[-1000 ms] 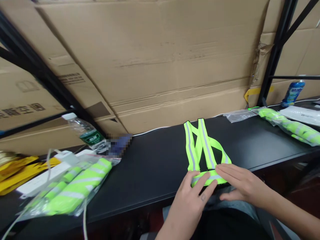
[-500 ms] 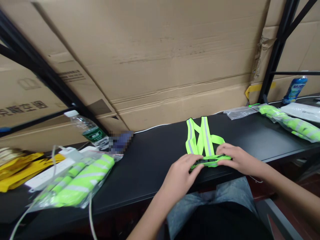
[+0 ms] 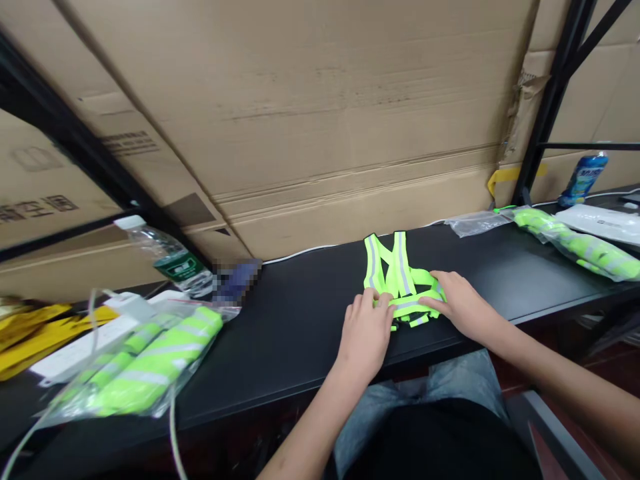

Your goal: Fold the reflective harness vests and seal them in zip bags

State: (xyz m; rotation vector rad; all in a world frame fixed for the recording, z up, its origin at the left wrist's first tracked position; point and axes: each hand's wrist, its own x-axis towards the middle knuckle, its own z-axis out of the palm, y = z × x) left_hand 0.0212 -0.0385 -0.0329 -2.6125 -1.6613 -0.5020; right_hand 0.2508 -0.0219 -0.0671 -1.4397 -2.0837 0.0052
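A neon-green strap harness with grey reflective stripes (image 3: pixel 402 267) lies on the black table, its two shoulder straps pointing to the back. My left hand (image 3: pixel 367 323) is at the left end of its waist band, fingers closed on the band. At the right end, my right hand (image 3: pixel 457 303) pinches the same band between thumb and fingers. The band runs flat between both hands, with black buckle parts partly showing beneath it near the table's front edge.
Bagged green straps (image 3: pixel 145 367), a water bottle (image 3: pixel 175 260), yellow straps (image 3: pixel 45 333) and a white power strip (image 3: pixel 75 353) lie left. Another bagged green bundle (image 3: pixel 580 243) and a blue bottle (image 3: pixel 584 179) are right. Cardboard (image 3: pixel 320 120) stands behind the black table (image 3: pixel 280 327).
The waist band has turned from edge-on to flat, showing its grey stripe. Both hands have moved slightly up, toward the shoulder straps, and the buckle parts now sit under the band.
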